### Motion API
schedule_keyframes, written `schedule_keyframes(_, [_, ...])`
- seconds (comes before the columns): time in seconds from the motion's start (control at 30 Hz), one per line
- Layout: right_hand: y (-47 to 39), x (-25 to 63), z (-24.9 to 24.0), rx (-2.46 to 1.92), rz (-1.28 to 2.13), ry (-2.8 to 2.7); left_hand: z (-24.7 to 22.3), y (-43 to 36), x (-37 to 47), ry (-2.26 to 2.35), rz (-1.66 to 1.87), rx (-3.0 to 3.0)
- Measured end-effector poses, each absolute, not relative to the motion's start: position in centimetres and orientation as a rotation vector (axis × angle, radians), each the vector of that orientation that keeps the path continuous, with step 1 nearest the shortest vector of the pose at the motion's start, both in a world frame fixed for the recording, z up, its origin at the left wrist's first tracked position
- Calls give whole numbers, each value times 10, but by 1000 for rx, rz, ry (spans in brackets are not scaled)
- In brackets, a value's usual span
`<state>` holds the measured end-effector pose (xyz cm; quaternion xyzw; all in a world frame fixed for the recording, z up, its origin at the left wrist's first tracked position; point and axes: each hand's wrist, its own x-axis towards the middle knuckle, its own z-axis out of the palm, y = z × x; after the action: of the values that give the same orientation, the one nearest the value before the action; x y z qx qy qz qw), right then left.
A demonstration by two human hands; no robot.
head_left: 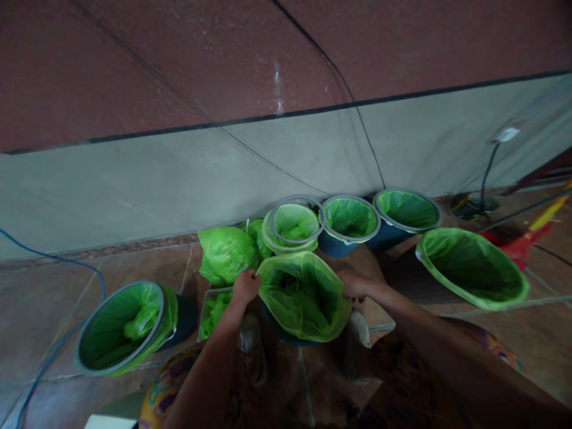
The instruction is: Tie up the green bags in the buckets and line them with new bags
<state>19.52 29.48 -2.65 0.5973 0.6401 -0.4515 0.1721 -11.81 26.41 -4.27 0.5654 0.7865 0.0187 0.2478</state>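
A green bin liner (295,262) lines a dark blue bin (286,333) that stands between my feet. Its mouth is spread wide, with the top edge standing above the bin. My left hand (246,287) pinches the liner's edge on the left side. On the right side my right hand (354,285) has its fingers closed round the same edge. Inside the liner it is dark, and I cannot make out what lies at the bottom. Just left of my left hand sit a bulging green bag (227,253) and a box of crumpled green plastic (217,310).
By the wall stand a lined bin with a loose grey ring (324,220), a lined bin (351,217) and another lined bin (407,210). A bin (120,328) leans at left; a larger one (473,268) stands right, near a red dustpan (521,247). A blue cable (100,280) crosses the floor.
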Motion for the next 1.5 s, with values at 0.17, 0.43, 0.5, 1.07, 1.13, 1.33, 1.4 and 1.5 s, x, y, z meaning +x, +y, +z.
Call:
schedule_keyframes(0.17, [310,209,-14,1727,-1101,2110,-19,267,-120,2154,82,1557])
schedule_keyframes(0.43, [319,194,40,1932,-2279,2549,49,260,-110,1542,1084,1367])
schedule_keyframes(0.5, [315,179,45,1878,-2598,2414,53,259,-96,1374,1213,1256])
schedule_keyframes(1.07, [300,94,31,1566,-2485,2135,9,291,-39,1102,1138,992])
schedule_keyframes(1.13, [305,103,37,1557,-2584,2047,-4,290,-42,1055,1066,979])
schedule_keyframes(1.33, [326,133,42,1763,-2690,1885,-30,283,-48,1130,838,1290])
schedule_keyframes(1.4, [332,142,40,1962,-2648,1877,-35,283,-47,1199,811,1336])
schedule_keyframes(1.5, [334,153,41,2204,-2572,1946,-41,285,-41,1333,904,1161])
